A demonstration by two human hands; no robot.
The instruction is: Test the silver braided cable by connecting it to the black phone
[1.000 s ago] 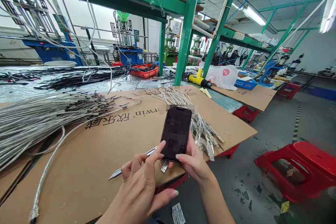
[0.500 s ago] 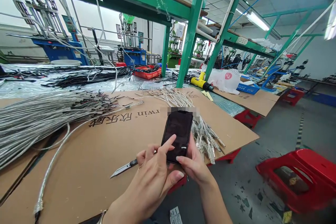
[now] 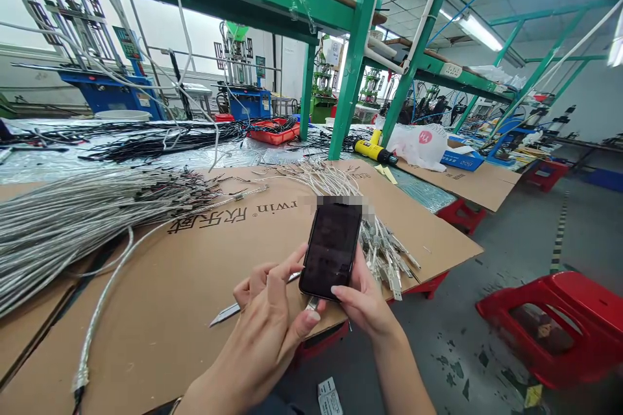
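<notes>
A black smartphone [image 3: 331,249], its screen dark, is held upright and tilted over the cardboard's front edge. My right hand [image 3: 365,292] grips it from the lower right, thumb on the front. Close to the phone's left edge is my left hand [image 3: 270,305], index finger stretched out, thumb apart and other fingers partly curled; it holds nothing. Beneath that hand lies a utility knife [image 3: 224,315] on the cardboard sheet [image 3: 180,292], mostly hidden except for its blade. Behind the phone spreads a bundle of white cables with metal USB plugs [image 3: 387,249].
A thick pile of grey braided cables [image 3: 63,227] covers the left side. Farther back are a red tray [image 3: 273,132], a yellow heat gun [image 3: 370,150], a white plastic bag [image 3: 418,144] and a green post [image 3: 353,71]. A red stool [image 3: 559,324] stands at right.
My left index finger has moved off the screen to the phone's left edge, and the left hand has shifted left. The phone stays in my right hand.
</notes>
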